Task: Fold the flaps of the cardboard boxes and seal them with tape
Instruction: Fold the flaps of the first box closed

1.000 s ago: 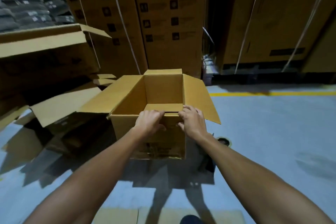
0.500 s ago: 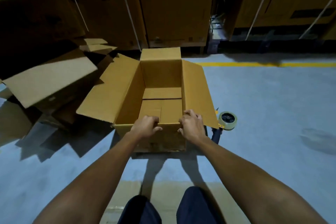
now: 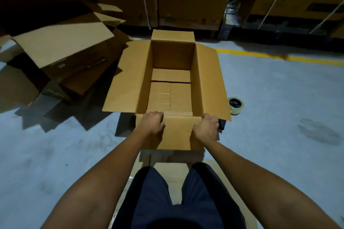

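Left hand [image 3: 153, 122]: bare. Right hand [image 3: 205, 128]: bare.
Left forearm [image 3: 111, 165], right forearm [image 3: 242, 165]: bare along whole visible length, down to lower frame edge. Sleeve hem out of view.
Trousers [image 3: 154, 202]: dark navy, single colour, matte cloth. Two legs seen from above, narrow gap between them at far end. Surface smooth, faint creases toward lower edge. Bottom centre in deep shadow; seams, waistband and pockets unreadable. Footwear hidden.
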Demonstrator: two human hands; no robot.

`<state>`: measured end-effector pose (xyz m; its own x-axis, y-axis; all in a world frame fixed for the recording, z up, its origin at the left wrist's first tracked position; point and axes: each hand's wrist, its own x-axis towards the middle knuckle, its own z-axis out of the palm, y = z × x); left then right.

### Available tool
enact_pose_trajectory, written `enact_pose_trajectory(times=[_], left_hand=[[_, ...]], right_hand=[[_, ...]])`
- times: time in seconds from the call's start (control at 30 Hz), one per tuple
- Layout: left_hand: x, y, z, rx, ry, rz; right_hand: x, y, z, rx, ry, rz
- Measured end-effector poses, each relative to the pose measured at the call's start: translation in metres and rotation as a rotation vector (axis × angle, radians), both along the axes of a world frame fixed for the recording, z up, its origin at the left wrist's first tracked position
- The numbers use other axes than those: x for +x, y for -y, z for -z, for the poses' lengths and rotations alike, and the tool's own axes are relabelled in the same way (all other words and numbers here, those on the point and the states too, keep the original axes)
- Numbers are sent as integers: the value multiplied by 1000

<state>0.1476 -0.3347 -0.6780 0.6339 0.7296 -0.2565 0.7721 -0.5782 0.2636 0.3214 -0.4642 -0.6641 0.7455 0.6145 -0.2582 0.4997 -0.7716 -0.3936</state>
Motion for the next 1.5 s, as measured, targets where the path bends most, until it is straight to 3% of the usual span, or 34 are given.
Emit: enact_pose_trajectory(times=[0.1, 0.23, 0.4, 0.53, 0.67, 0.8, 0.93, 1.17, 1.37, 1.5], left_hand=[[-6, 10, -4, -30, 2, -4], [-14, 14, -28, -158, 24, -35], [-16, 11, -68, -291, 93, -68], [-10, 9, -103, -172, 129, -46], [1, 4, -110, 111, -12, -6], [16, -3, -90, 403, 14, -27], [31, -19, -73, 492, 10, -63], [62, -54, -33, 181, -8, -91], [57, -51, 19, 2, -139, -16], [55, -45, 35, 26, -166, -36]], right_hand=[[3, 7, 4, 35, -284, 156], [17, 16, -4, 89, -382, 162], [27, 11, -46, 293, -657, 280], [26, 7, -68, 476, -793, 327], [27, -8, -77, 624, -853, 359], [36, -24, -61, 620, -700, 227], [48, -47, -46, 594, -518, 173], [54, -84, -23, 382, -282, 58], [48, -88, 19, 57, 47, -521], [47, -77, 44, 81, 132, -636]])
